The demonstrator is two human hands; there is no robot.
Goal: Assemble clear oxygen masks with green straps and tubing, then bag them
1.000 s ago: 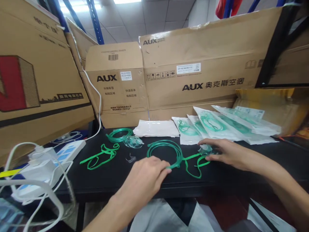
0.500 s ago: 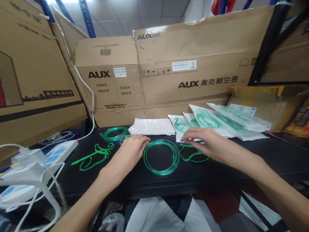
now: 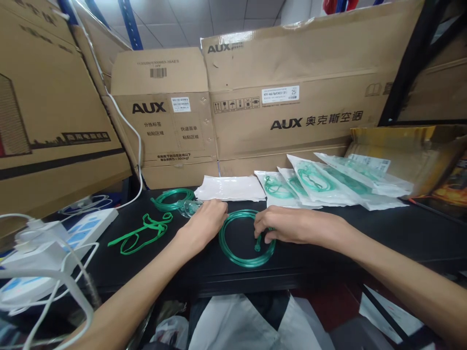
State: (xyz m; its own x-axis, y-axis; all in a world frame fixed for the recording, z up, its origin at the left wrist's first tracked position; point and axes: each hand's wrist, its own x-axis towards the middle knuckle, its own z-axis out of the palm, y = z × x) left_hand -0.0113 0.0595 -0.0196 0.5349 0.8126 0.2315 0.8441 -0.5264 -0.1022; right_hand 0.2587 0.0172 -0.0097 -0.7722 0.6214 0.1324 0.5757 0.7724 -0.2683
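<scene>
A coil of clear green tubing (image 3: 246,263) lies on the black tabletop in front of me. My left hand (image 3: 208,219) is closed at the coil's upper left edge, its fingertips on the tubing and partly hidden. At the coil's right side my right hand (image 3: 292,224) has thumb and fingers pinched round the tubing, and a short tube end with a connector (image 3: 258,244) hangs below the fingers. Left of my left hand lie a second green tubing coil (image 3: 168,200) with a clear plastic piece (image 3: 189,208) and a tangled green strap (image 3: 146,232).
A flat white packet (image 3: 230,188) lies behind the coil. Several clear-fronted pouches (image 3: 315,182) of green tubing fan out at back right. Cardboard boxes (image 3: 292,58) wall the back. A white power strip (image 3: 85,231) with cables occupies the left, and an open carton (image 3: 419,160) the right.
My right hand has moved left and down from beside the pouches onto the coil and closed on it. The green strap under that hand is out of sight. The coil has shifted slightly right.
</scene>
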